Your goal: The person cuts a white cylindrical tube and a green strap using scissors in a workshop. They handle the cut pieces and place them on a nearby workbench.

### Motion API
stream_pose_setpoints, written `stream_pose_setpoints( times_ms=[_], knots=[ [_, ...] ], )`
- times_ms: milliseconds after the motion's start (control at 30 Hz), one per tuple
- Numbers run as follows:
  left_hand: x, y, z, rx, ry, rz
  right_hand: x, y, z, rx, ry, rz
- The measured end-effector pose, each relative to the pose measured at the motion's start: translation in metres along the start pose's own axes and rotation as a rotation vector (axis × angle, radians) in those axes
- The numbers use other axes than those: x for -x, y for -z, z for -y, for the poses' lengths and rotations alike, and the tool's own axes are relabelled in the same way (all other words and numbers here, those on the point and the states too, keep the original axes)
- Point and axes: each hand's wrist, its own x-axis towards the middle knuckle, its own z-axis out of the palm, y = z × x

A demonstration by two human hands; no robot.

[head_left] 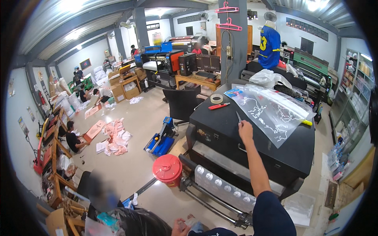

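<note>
My right hand [246, 132] reaches out over the top of a large black printer [220, 133]. Its fingers are closed on a thin, pointed metal tool [238, 116], which points up and away; its exact kind is too small to tell. Right of that hand, a clear plastic sheet [271, 110] with white cut-out shapes lies across the printer top. A red-handled cutter [219, 106] and a roll of tape [216, 98] lie beyond the hand, to its left. Low in the picture, my left hand [180, 228] is curled near my body; what it holds, if anything, is unclear.
A printed roll [224, 187] hangs at the printer's front, beside a red lidded bin [167, 169]. Farther left are a blue heat press [160, 137] and a black chair [181, 104]. One person [75, 137] sits on the floor near pink fabric [116, 135]; another is close at lower left.
</note>
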Motion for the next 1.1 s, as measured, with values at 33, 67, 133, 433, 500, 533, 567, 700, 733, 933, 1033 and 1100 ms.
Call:
stream_pose_setpoints(
  times_ms=[33, 67, 133, 433, 500, 533, 567, 700, 733, 933, 1033, 1100],
  knots=[
    [-0.015, 0.008, 0.013, 0.095, 0.111, -0.016, 0.011, -0.006, 0.039, -0.040, 0.026, 0.001],
    [-0.036, 0.014, 0.037, 0.185, 0.217, -0.017, 0.031, -0.010, 0.079, -0.232, 0.054, 0.044],
    [-0.077, 0.021, 0.071, 0.302, 0.305, -0.048, 0.103, -0.008, 0.148, -0.583, 0.051, 0.443],
    [-0.241, 0.028, -0.056, 0.264, -0.029, 0.480, 0.191, 0.045, 0.205, -0.633, 0.023, 1.002],
    [-0.251, 0.029, -0.069, 0.121, -0.176, 0.476, 0.171, 0.065, 0.213, -0.623, -0.144, 0.946],
    [-0.258, 0.024, -0.067, 0.128, -0.166, 0.526, 0.167, 0.071, 0.207, -0.559, -0.165, 0.920],
    [-0.265, 0.019, -0.061, 0.133, -0.151, 0.563, 0.165, 0.074, 0.208, -0.492, -0.063, 0.676],
    [-0.292, 0.006, -0.031, 0.500, 0.045, 0.719, 0.156, 0.095, 0.212, -0.171, 0.508, 0.328],
    [-0.292, 0.000, -0.041, 0.452, 0.004, 0.701, 0.161, 0.097, 0.211, -0.116, 0.622, 0.414],
    [-0.301, -0.015, -0.073, 0.141, -0.128, 0.862, 0.150, 0.098, 0.166, 0.186, 0.558, 1.124],
    [-0.303, -0.025, -0.062, -0.029, -0.506, 0.690, 0.151, 0.109, 0.152, 0.072, 0.237, 1.204],
    [-0.300, -0.045, -0.058, -0.186, -0.614, 0.595, 0.154, 0.110, 0.130, -0.021, 0.073, 1.181]
  ],
)
